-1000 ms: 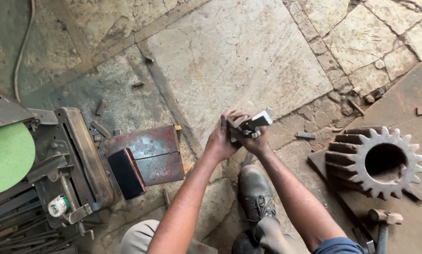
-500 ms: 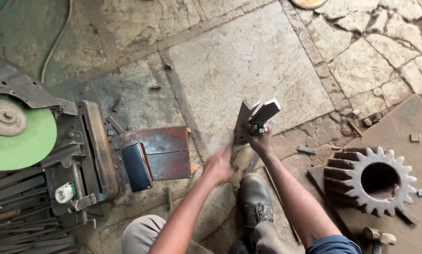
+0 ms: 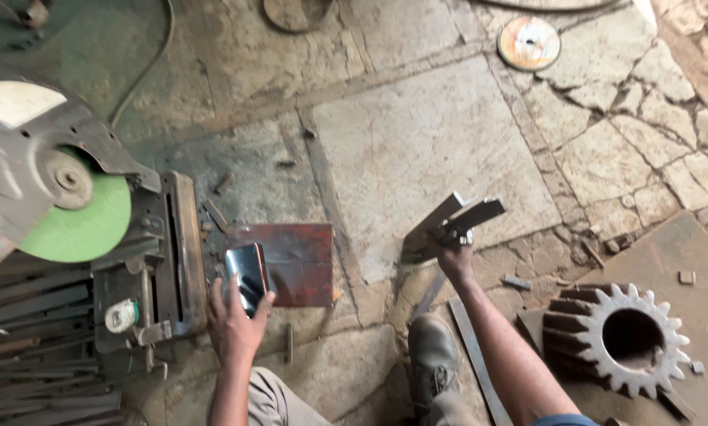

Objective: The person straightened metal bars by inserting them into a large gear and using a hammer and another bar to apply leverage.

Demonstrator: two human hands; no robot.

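My right hand (image 3: 454,254) grips a grey angled metal piece (image 3: 449,223) and holds it up over the stone floor, just ahead of my black shoe (image 3: 431,355). My left hand (image 3: 232,319) is closed on a dark phone (image 3: 247,274) with a glossy screen, beside the rust-red metal plate (image 3: 295,263) on the floor. The two hands are well apart.
A chop saw with a green cutting disc (image 3: 78,225) and its steel base (image 3: 161,260) stands at the left, with metal bars (image 3: 30,315) stacked beside it. A large rusty gear (image 3: 618,339) lies at the right on a metal sheet. A worn round disc (image 3: 529,43) lies far off.
My left hand has let go of the metal piece, swung left and taken hold of the phone. My right hand alone keeps the metal piece raised. The view has tilted left.
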